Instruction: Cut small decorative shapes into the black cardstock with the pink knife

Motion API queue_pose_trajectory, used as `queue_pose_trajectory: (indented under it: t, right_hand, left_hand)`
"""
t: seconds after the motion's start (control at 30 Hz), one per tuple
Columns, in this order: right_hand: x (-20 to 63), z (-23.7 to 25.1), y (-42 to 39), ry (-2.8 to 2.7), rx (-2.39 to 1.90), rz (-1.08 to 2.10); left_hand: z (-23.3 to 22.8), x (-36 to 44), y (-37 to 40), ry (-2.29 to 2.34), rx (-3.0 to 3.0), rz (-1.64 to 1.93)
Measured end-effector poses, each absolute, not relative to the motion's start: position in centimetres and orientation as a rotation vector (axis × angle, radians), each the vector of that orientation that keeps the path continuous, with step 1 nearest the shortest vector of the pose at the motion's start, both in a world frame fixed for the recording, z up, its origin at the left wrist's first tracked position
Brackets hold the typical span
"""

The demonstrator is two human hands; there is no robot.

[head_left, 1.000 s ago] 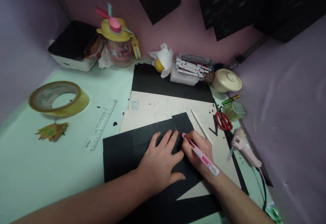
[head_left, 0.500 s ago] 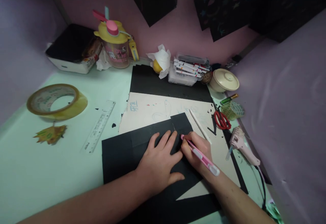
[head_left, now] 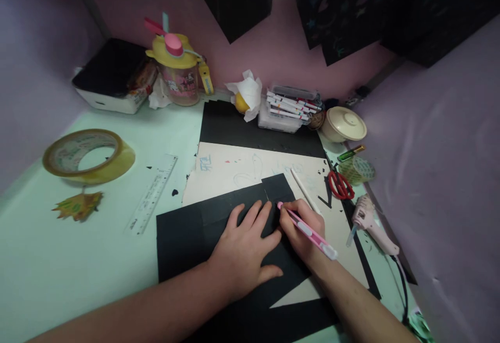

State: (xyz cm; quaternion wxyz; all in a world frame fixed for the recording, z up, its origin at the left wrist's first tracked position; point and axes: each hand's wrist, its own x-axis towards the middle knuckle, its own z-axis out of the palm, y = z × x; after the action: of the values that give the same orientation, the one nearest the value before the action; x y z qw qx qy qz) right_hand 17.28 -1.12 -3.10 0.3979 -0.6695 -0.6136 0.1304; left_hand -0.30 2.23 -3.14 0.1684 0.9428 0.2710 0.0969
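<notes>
My left hand point(head_left: 244, 249) lies flat with spread fingers on a sheet of black paper point(head_left: 183, 233). Beside it, my right hand point(head_left: 302, 228) grips a pink craft knife point(head_left: 312, 234) like a pen, its tip end low over the same sheet near the upper right corner. A thin light line shows on the black paper just above my left fingertips. Whether the blade touches the paper, I cannot tell. Under the black sheet lies white paper point(head_left: 222, 168) with faint blue drawings, and a white pen point(head_left: 304, 189) rests on it beyond my right hand.
Left on the table are a clear ruler point(head_left: 154, 194), a tape roll point(head_left: 127, 161) and a leaf point(head_left: 78, 205). At the right lie red scissors point(head_left: 341, 185) and a glue gun point(head_left: 375, 226) with a cord. A cup point(head_left: 179, 80), a box of markers point(head_left: 287, 109) and a lidded bowl point(head_left: 344, 124) stand behind.
The craft knife's tip has shifted very slightly upward and its rear end has risen a little with my right hand. My left hand stays in place on the paper.
</notes>
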Motion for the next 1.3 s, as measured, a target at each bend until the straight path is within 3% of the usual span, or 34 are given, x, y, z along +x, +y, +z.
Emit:
queue_pose_trajectory:
  t: [0.6,1.3]
  right_hand:
    - [16.99,-2.83,-0.84,-1.757,-1.679,0.172]
    - [17.24,-3.21,-1.27,-1.565,-1.706,0.288]
  left_hand:
    - [-3.21,-0.28,2.2,0.761,2.659,0.318]
    - [-3.19,-0.25,2.17,0.767,2.678,0.315]
